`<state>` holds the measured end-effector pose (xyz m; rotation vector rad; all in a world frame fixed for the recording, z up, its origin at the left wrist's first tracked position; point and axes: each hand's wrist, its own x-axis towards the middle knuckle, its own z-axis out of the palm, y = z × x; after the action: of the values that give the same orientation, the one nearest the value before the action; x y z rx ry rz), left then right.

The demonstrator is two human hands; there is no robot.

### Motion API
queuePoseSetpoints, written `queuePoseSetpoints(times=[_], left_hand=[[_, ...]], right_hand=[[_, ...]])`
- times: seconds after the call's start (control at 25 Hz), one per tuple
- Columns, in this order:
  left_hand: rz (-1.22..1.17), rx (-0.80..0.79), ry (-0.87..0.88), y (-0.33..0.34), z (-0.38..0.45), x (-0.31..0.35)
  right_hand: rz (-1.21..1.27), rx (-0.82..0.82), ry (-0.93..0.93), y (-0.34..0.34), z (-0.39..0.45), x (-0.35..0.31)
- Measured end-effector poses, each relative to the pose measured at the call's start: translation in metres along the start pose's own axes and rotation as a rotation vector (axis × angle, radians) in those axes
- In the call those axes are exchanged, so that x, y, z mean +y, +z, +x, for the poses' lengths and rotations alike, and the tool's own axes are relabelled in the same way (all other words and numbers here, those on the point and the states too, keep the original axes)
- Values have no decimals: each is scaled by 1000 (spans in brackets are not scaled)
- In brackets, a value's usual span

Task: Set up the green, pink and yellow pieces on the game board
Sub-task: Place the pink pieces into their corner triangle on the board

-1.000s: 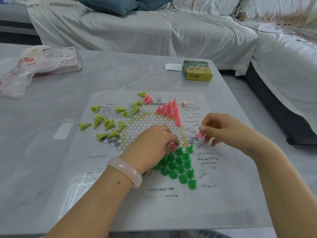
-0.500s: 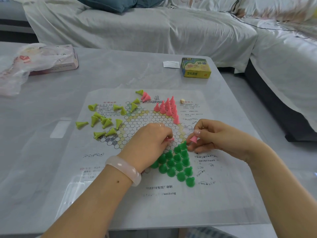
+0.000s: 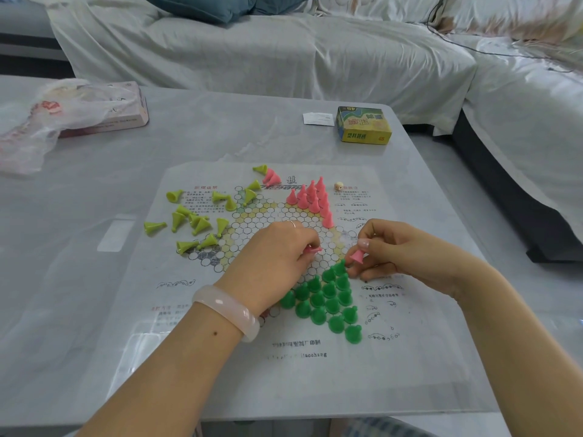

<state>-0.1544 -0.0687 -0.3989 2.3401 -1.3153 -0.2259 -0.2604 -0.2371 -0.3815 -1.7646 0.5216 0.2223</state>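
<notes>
My left hand (image 3: 277, 257) is curled palm-down over the middle of the paper game board (image 3: 419, 367), fingers closed on a pink piece (image 3: 313, 249) whose edge pokes out at three o'clock of the knuckles. A pale bangle (image 3: 227, 310) sits on that wrist. My right hand (image 3: 400, 257) is at three o'clock of the left, thumb and fingertips pinched around a second pink piece (image 3: 357, 256), held base-down just above the top of the green pieces (image 3: 328, 302). Those greens stand upright in a filled triangle at the board's five o'clock point. At one o'clock of the board the standing pink pieces (image 3: 312, 198) form a partial triangle, with two more pink ones (image 3: 271, 177) lying loose at twelve o'clock. The yellow pieces (image 3: 197, 220) lie toppled and scattered at ten o'clock, some off the printed cells. A small die (image 3: 338, 185) rests just beside the pink group. Farther out on the grey table (image 3: 220, 134), a yellow game box (image 3: 362, 125) sits at one o'clock and a plastic bag (image 3: 38, 121) over a flat box at ten o'clock.
</notes>
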Motion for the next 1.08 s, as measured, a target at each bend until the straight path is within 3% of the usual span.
queuePoseSetpoints(times=[0.36, 0.48, 0.64, 0.8, 0.92, 1.08], left_hand=[[-22, 5, 4, -2, -2, 3], [-60, 25, 38, -9, -6, 6], [-152, -60, 109, -16, -10, 9], [-222, 8, -8, -13, -9, 11], [-173, 36, -8, -9, -6, 10], [-62, -39, 46, -4, -2, 13]], right_hand=[[-3, -5, -9, -2, -1, 1], [-5, 59, -50, -4, -1, 0], [14, 162, -137, -5, 3, 0], [22, 169, -152, -5, 4, 2], [29, 178, -156, -7, 4, 4], [35, 189, -151, -8, 5, 6]])
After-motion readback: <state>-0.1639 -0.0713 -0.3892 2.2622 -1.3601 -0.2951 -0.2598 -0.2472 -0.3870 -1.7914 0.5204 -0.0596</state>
